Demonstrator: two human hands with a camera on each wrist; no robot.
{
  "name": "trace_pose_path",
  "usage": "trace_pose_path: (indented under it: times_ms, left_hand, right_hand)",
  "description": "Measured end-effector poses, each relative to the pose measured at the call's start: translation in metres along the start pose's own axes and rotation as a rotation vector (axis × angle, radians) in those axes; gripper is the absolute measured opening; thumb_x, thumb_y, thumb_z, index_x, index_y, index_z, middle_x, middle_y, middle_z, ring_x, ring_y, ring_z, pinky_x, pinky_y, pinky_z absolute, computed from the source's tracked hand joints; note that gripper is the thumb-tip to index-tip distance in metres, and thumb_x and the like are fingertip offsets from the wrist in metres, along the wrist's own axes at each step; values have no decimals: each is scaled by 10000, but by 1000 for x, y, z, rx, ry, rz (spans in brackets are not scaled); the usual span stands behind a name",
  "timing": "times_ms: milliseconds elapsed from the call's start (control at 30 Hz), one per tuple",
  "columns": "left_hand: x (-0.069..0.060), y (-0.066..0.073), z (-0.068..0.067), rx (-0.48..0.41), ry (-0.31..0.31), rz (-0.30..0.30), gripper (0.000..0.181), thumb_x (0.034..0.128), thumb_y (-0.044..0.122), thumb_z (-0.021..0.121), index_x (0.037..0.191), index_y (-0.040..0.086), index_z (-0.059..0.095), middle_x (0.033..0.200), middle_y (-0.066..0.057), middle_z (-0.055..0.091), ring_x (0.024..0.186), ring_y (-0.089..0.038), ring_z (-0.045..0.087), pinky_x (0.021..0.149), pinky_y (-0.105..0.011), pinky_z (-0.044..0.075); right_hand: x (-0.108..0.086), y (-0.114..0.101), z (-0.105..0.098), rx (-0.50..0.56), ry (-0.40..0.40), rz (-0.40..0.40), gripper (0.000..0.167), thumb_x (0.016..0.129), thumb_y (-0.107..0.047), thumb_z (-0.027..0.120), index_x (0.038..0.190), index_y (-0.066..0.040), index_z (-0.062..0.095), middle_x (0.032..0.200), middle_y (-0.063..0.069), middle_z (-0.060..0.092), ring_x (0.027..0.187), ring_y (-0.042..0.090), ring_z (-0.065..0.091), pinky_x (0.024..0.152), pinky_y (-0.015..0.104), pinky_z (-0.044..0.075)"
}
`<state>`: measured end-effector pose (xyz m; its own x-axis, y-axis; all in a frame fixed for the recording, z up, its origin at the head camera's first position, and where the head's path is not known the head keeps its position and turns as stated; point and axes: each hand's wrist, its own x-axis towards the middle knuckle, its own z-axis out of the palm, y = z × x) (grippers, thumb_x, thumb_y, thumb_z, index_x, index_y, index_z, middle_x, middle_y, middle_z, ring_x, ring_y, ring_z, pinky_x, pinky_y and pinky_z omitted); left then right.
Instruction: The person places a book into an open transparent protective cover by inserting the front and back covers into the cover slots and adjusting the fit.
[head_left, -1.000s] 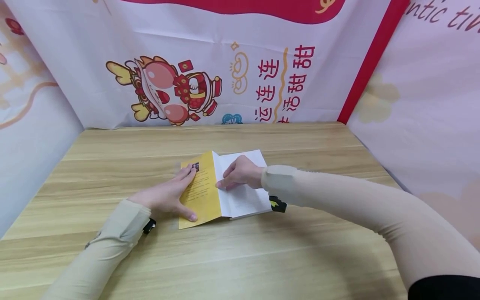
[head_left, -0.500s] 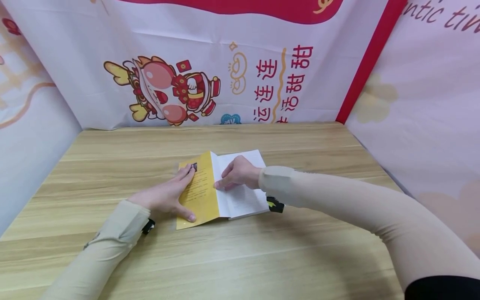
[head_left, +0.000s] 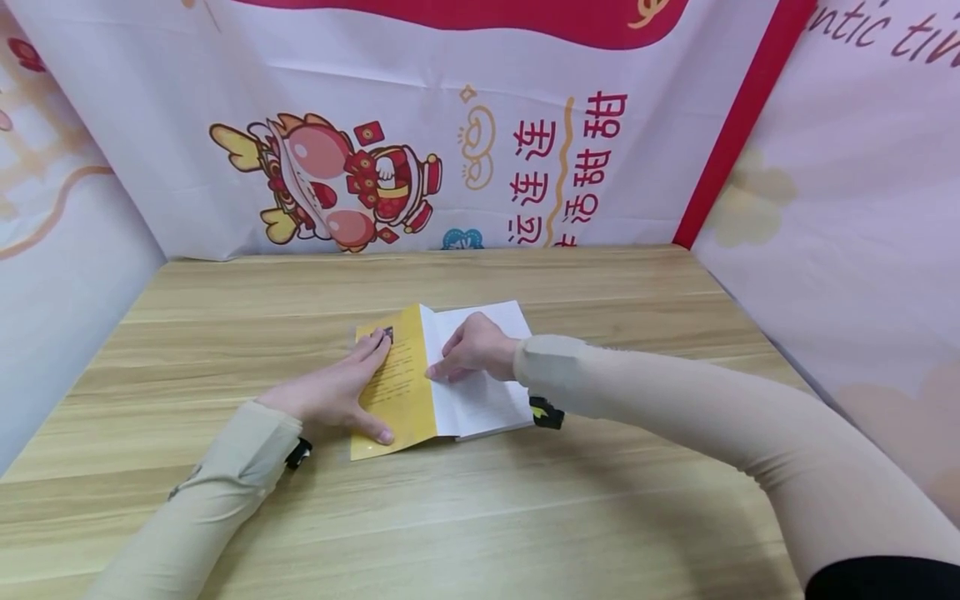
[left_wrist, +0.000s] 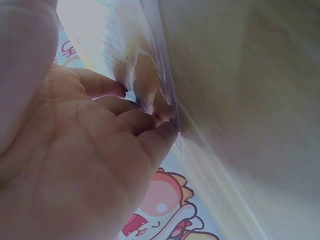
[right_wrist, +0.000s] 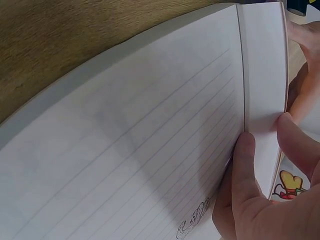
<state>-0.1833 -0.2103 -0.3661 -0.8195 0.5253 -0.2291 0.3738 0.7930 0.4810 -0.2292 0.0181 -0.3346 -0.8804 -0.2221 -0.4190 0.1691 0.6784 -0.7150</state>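
A book (head_left: 491, 408) with a yellow cover lies open on the table. Its right side shows a pale ruled page (right_wrist: 125, 130) with a small line drawing. The yellow cover panel (head_left: 405, 417) bears printed text and a small picture. My left hand (head_left: 341, 392) rests on that panel, fingers spread and thumb near the lower edge. Clear plastic film (left_wrist: 150, 60) shows at the cover's edge beneath its fingers. My right hand (head_left: 480, 346) pinches at the white fold strip (right_wrist: 265, 65) between panel and page, its thumb at the outer edge and its fingers at the crease.
The wood-grain table (head_left: 480, 517) extends around the book. A printed white cloth (head_left: 420, 67) with a cartoon figure hangs behind, and patterned cloths flank both sides. Dark straps (head_left: 546, 412) show at the wrists.
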Motion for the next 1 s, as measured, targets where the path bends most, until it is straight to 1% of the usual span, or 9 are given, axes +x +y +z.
trace_pose_path:
  times_ms: [200, 333, 500, 600, 733, 867, 1000]
  left_hand:
    - [0, -1, 0, 4, 3, -14, 1427, 606, 653, 820, 1549, -21, -12, 1610, -197, -104, 1461, -382, -53, 1157, -528, 80]
    - [1, 0, -1, -5, 6, -23, 1425, 607, 654, 819, 1554, -6, -17, 1615, -182, -102, 1463, -372, -52, 1157, -531, 86]
    - [0, 1, 0, -13, -3, -40, 1440, 592, 701, 799, 1564, 30, -24, 1623, -151, -101, 1470, -344, -47, 1156, -531, 105]
    - [0, 1, 1, -9, 0, -30, 1440, 593, 716, 791, 1564, 27, -17, 1623, -155, -92, 1470, -346, -39, 1155, -537, 114]
    - [0, -2, 0, -6, 3, -23, 1437, 594, 716, 794, 1566, 31, -12, 1624, -153, -90, 1470, -343, -36, 1154, -535, 121]
    - [1, -3, 0, -11, -2, -19, 1429, 601, 714, 793, 1567, 33, -9, 1625, -154, -85, 1469, -352, -27, 1150, -545, 128]
    - [1, -3, -1, -12, -8, -17, 1420, 609, 718, 788, 1568, 33, -6, 1624, -159, -77, 1467, -367, -12, 1142, -563, 138]
  right_hand:
    - [-1, -3, -1, -10, -10, -4, 282, 703, -146, 904, 894, -58, 716, 825, 49, 704, 801, 192, 688, 837, 336, 515]
    - [-2, -3, -4, 14, -28, 6, 299, 712, -150, 899, 933, -47, 727, 842, 49, 709, 819, 194, 693, 872, 350, 514]
    - [-3, 1, -9, 86, -99, 18, 365, 727, -176, 890, 1024, -31, 735, 878, 36, 722, 861, 179, 700, 938, 370, 500]
    - [-2, 4, -12, 117, -145, -1, 390, 736, -177, 884, 1057, -17, 731, 896, 42, 728, 889, 184, 699, 937, 367, 504]
    - [0, 6, -14, 149, -181, -13, 384, 751, -168, 872, 1068, -7, 725, 916, 54, 729, 910, 201, 698, 930, 360, 509]
    - [0, 6, -14, 130, -172, -20, 337, 756, -178, 870, 1021, -17, 739, 900, 58, 731, 892, 202, 698, 912, 356, 518]
    - [-2, 5, -11, 99, -136, -40, 314, 735, -186, 887, 969, -27, 751, 852, 54, 733, 864, 199, 706, 901, 357, 524]
